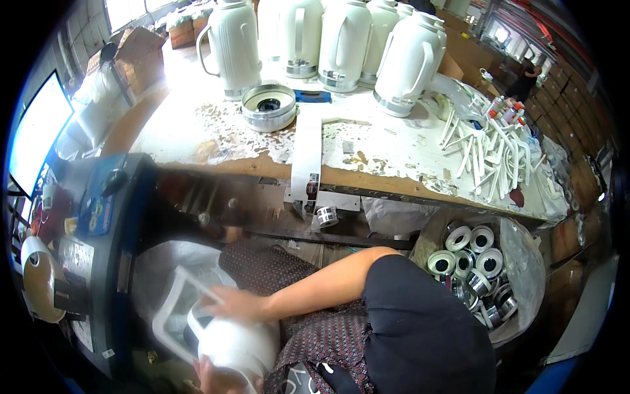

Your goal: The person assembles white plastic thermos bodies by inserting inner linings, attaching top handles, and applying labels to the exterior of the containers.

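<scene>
A white vacuum flask body (237, 345) lies tilted at my lap, one end toward the left. My left hand (218, 379) has its fingers against the flask's lower side, gripping it. Above the flask, my right hand (233, 304) is smeared by motion, next to the upper end of a white angular handle (163, 314). Whether those fingers close on the handle does not show, nor whether the handle is joined to the flask. Behind both is a translucent plastic bag (154, 268).
Several white flasks (228, 49) stand on the worn table (230, 141), near a round metal-rimmed part (269, 108) and a label strip (307, 148). Loose white handles (489, 154) are piled at right. A bag of ring-shaped parts (522, 276) sits below. A blue-grey machine (108, 256) stands left.
</scene>
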A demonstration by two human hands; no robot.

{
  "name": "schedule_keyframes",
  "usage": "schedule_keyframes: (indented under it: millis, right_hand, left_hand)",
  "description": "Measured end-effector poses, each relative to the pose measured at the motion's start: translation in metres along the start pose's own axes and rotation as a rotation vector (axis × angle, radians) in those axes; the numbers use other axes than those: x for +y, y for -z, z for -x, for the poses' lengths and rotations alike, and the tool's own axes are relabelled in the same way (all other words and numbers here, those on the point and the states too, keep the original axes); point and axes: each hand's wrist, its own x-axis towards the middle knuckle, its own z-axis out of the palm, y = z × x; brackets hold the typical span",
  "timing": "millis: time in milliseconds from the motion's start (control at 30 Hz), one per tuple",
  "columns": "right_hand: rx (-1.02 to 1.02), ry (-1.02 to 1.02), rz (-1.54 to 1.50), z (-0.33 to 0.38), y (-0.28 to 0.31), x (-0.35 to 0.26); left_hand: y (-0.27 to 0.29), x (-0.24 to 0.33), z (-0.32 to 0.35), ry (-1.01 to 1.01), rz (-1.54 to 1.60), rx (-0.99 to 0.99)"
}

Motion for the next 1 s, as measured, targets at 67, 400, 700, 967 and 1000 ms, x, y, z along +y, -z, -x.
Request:
schedule_keyframes:
  millis: [67,400,700,967,1000]
  right_hand:
    - [-0.041,0.461,0.151,0.001,-0.005,-0.003]
    - [-0.017,-0.025,0.221,-0.013,0.047,0.003]
    - [-0.395,0.55,0.459,0.021,0.009,-0.07]
    - [-0.418,0.626,0.493,0.025,0.024,-0.068]
    - [-0.515,0.676,0.576,0.028,0.025,-0.07]
  left_hand:
    - [0.0,0.004,-0.004,-0.038,0.029,-0.022]
    - [-0.019,-0.048,0.028,1.132,0.682,0.307]
    - [-0.038,-0.077,0.026,1.235,1.124,0.534]
    - [-0.048,-0.086,0.015,1.356,1.204,0.453]
    - [-0.049,-0.085,0.013,1.468,1.206,0.477]
